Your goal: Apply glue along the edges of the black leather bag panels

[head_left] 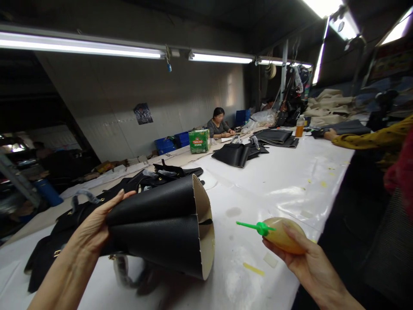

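My left hand [100, 219] grips a black leather bag body [158, 219] by its far-left end, holding it tilted above the table. The wide end of the bag body gapes to the right and shows a pale lining with a raw edge. In my right hand [306, 258] is a yellowish squeeze bottle [285, 234], fingers wrapped round it. Its thin green nozzle points left toward the bag's open edge, a short gap apart from it. A plastic-wrapped handle [121, 269] hangs below the bag body.
More black bag pieces [48, 254] lie on the white table [258, 193] at left, others [232, 154] farther back. A green box [199, 141] and an amber bottle [300, 126] stand beyond. One person [219, 125] sits at the back; another's yellow sleeve [371, 135] reaches in from the right.
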